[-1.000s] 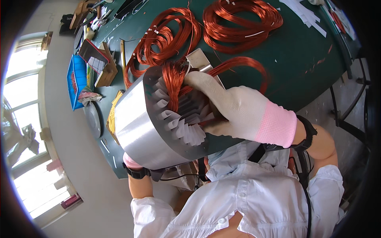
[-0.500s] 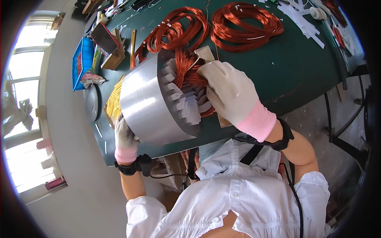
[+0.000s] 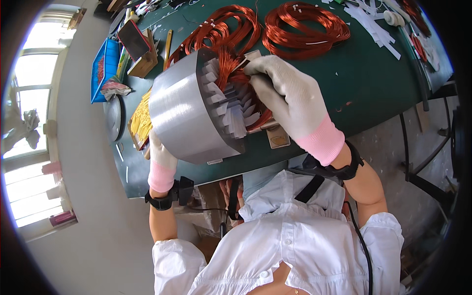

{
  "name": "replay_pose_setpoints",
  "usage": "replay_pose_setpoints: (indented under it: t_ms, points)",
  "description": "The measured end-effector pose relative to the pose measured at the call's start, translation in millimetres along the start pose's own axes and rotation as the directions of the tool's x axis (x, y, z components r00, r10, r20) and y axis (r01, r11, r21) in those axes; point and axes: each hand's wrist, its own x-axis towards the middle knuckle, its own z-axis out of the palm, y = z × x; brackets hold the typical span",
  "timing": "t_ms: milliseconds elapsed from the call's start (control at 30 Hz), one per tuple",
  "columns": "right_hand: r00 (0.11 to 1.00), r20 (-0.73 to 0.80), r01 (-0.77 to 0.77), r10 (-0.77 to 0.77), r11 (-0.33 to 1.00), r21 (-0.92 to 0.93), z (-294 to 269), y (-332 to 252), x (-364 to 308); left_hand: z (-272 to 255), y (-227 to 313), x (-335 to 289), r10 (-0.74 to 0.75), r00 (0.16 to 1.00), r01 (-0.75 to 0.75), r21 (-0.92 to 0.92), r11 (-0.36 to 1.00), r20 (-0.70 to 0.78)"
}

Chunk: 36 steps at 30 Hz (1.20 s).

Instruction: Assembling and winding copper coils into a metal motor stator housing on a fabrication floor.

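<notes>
A grey metal stator core [image 3: 179, 108] lies on its side on the green table. White insulating paper strips [image 3: 233, 123] stick out of its slots at the right end, where a bundle of copper wires [image 3: 227, 66] also comes out. My right hand [image 3: 292, 96], in a white glove with a pink cuff, is closed with its fingertips at these wires. My left hand [image 3: 161, 155], gloved alike, lies against the lower left side of the core; its fingers are mostly hidden behind the metal.
Two coils of copper wire, the left coil [image 3: 201, 39] and the right coil [image 3: 305, 29], lie beyond the core. Yellow strips [image 3: 141, 120] fill a tray at the left, near a blue bin [image 3: 104, 73] and a phone on a wooden stand [image 3: 142, 64]. White paper strips [image 3: 373, 29] lie far right.
The core has turned slightly and shifted up in view. My left hand has moved up along its side, its fingers now more hidden. My right hand stays at the wires, its wrist a little higher.
</notes>
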Motion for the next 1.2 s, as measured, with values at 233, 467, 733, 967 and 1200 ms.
replay_pose_setpoints:
  t_ms: [233, 467, 733, 967, 1200]
  points:
    - [0.990, 0.095, 0.138, -0.100, 0.660, -0.739, 16.3, -12.5, 4.4, 19.7, 0.4, 2.7, 0.155, 0.987, -0.153, 0.062, 0.986, -0.039]
    - [0.750, 0.625, -0.110, 0.215, 0.973, -0.203, -16.2, -2.7, 40.4, 24.0, 58.1, 6.4, -0.291, 0.944, 0.328, -0.529, 0.782, 0.155]
    - [0.588, 0.797, 0.173, 0.141, 0.940, -0.294, -52.0, 7.4, 61.7, -4.8, 31.1, 21.7, 0.037, 0.967, 0.041, -0.297, 0.954, 0.254]
    - [0.480, 0.771, 0.305, 0.419, 0.745, -0.594, -99.6, 15.1, 74.0, 19.5, 29.6, 28.8, 0.369, 0.929, -0.327, 0.527, 0.785, 0.028]
    - [0.707, 0.673, 0.502, 0.218, 0.515, -0.694, -104.3, 19.9, 36.4, 22.6, 23.0, 31.7, 0.175, 0.984, -0.160, 0.527, 0.835, 0.022]
